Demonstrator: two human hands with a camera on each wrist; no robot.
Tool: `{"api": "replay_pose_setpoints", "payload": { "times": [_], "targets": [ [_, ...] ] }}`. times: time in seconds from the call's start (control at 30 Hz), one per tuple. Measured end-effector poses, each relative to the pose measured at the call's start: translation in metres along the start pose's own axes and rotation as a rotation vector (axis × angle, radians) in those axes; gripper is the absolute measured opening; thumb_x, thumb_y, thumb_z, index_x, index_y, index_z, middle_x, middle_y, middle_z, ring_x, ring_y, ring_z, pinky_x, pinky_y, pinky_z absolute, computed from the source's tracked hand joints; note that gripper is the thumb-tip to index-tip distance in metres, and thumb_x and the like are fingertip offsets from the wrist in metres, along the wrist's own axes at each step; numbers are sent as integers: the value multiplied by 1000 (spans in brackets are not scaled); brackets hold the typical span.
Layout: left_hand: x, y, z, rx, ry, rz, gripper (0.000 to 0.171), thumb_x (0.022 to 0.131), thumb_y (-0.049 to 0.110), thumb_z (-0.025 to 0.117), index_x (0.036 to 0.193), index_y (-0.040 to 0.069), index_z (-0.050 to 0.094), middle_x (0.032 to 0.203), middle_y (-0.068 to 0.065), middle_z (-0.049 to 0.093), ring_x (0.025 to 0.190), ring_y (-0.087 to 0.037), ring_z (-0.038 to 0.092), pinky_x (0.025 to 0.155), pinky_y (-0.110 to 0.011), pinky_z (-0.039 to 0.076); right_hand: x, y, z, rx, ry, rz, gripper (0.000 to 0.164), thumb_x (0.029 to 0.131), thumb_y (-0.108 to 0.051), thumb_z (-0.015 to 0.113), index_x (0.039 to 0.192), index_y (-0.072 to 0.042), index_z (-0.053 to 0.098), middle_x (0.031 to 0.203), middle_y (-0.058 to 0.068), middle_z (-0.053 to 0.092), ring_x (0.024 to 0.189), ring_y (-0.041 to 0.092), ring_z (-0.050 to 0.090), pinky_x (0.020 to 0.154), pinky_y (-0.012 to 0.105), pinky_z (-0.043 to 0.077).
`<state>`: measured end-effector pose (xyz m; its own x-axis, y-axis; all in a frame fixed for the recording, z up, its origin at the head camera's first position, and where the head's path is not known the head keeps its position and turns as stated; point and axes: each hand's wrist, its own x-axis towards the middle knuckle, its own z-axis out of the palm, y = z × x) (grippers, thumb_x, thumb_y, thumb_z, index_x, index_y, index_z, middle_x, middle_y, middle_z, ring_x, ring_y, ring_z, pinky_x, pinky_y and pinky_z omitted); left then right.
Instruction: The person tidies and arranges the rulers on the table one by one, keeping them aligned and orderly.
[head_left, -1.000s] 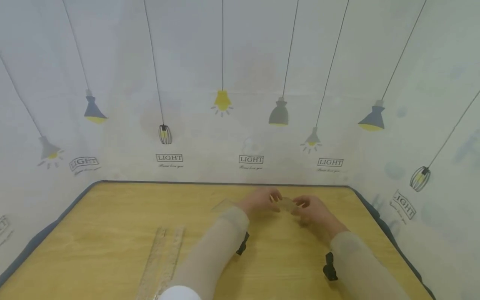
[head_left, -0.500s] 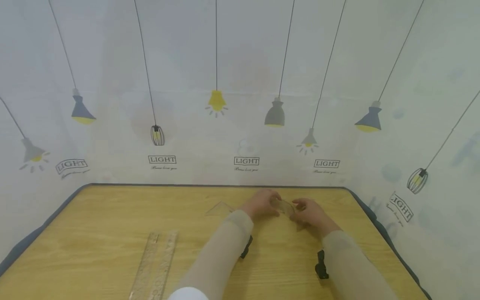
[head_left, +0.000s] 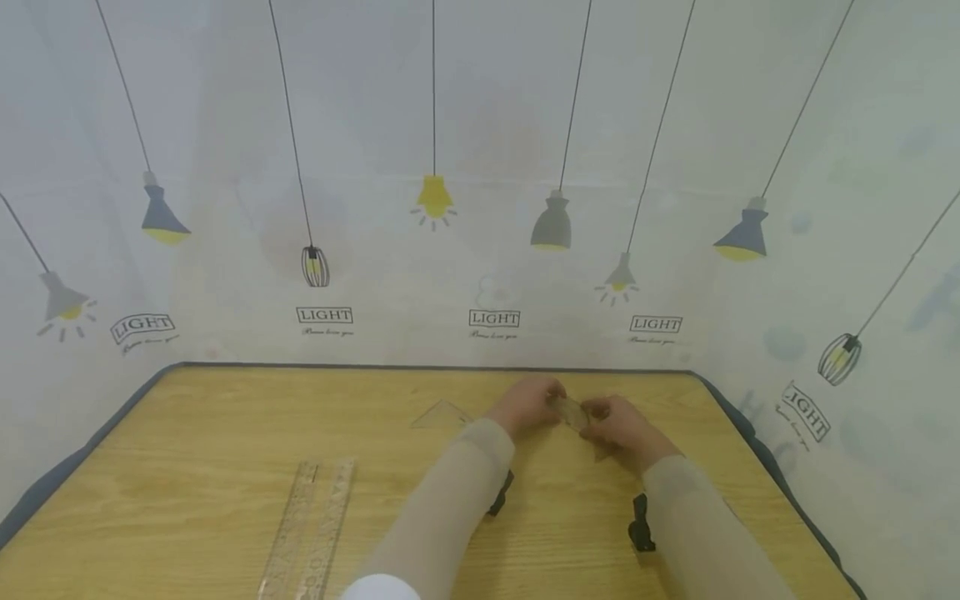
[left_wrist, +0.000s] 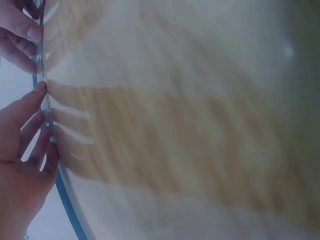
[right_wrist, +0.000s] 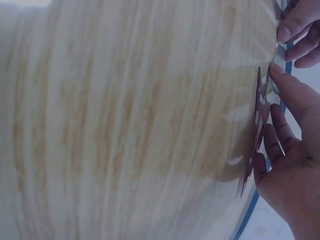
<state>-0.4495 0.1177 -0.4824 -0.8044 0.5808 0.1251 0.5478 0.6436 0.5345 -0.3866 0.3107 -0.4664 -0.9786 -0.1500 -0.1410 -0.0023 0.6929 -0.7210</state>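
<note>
Between my hands is a small clear plastic piece [head_left: 572, 412], rounded like a protractor, held just above the table near its far edge. My left hand [head_left: 527, 406] pinches its left end; my right hand [head_left: 620, 425] pinches the right end. Both wrist views show the piece nearly edge-on, with the left hand [left_wrist: 25, 145] and right hand [right_wrist: 295, 135] at it. Its markings are too faint to read. A dark, pointed flat piece [right_wrist: 257, 130] stands out by the right fingers. A clear set square [head_left: 442, 415] lies left of my left hand.
Two clear rulers [head_left: 287, 533] lie side by side on the wooden table [head_left: 187, 450], toward the front left. A dark strip edges the table. Wall covering [head_left: 495, 250] printed with lamps rises at the back and sides.
The clear piece has tilted, its right end now lower. My hands have come slightly closer together, the right shifting a little left. During the last half second they barely move.
</note>
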Motion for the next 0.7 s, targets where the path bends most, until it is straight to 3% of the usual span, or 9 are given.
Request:
{"api": "replay_pose_setpoints", "payload": {
  "times": [0.3,0.57,0.7],
  "targets": [
    [5,-2,7,67,38,18,53,80,12,75,130,18,59,123,-2,62,113,-18,56,99,-33,44,1,-3,0,-20,10,4,55,83,-7,73,134,-5,49,128,25,53,112,40,53,86,47,51],
    [0,0,0,124,36,27,48,80,18,80,125,11,64,114,-2,58,103,-15,57,94,-27,46,0,-9,1,-75,11,-36,56,84,-4,72,135,-4,49,105,15,61,92,27,59,74,38,52],
    [0,-1,1,129,60,45,47,79,20,81,123,10,66,114,-4,60,102,-16,58,94,-29,46,-1,-11,4,-30,6,-21,56,85,-1,69,137,-4,48,104,16,60,81,25,61,61,38,55]
  ]
}}
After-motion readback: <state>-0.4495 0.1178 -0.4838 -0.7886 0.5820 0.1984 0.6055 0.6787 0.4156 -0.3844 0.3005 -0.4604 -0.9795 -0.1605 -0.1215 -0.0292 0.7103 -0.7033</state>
